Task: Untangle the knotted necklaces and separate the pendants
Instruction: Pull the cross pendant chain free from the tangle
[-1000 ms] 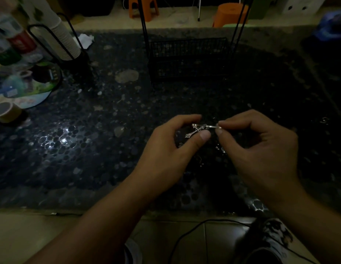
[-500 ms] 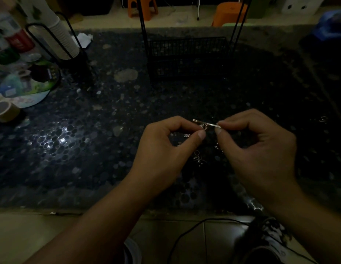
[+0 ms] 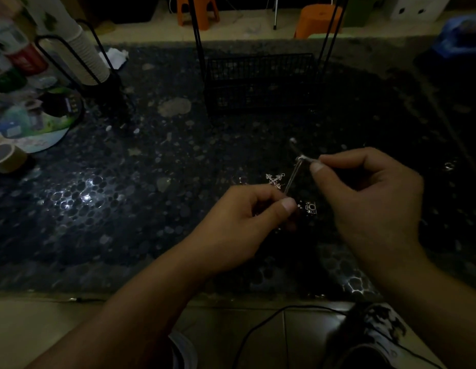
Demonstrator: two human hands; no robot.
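A thin silver necklace chain (image 3: 292, 177) runs taut between my two hands above the dark pebble-patterned table (image 3: 125, 209). My left hand (image 3: 247, 217) pinches its lower end between thumb and forefinger. My right hand (image 3: 364, 193) pinches the upper end, where a small silver knot or clasp (image 3: 302, 158) shows. A silver cross pendant (image 3: 274, 180) lies on the table just left of the chain. A small camera-shaped pendant (image 3: 310, 208) lies between my hands. More fine chain near my left hand is too dim to make out.
A black wire basket (image 3: 260, 81) stands at the back centre. A cup holder with stacked paper cups (image 3: 87, 59), bottles (image 3: 16, 51), a round printed disc (image 3: 37, 123) and a tape roll (image 3: 5, 158) fill the left side. A black cable (image 3: 258, 331) crosses the floor below.
My hands have drawn apart, the right one up and to the right, stretching the chain. The cross pendant left my left fingers and now lies on the table.
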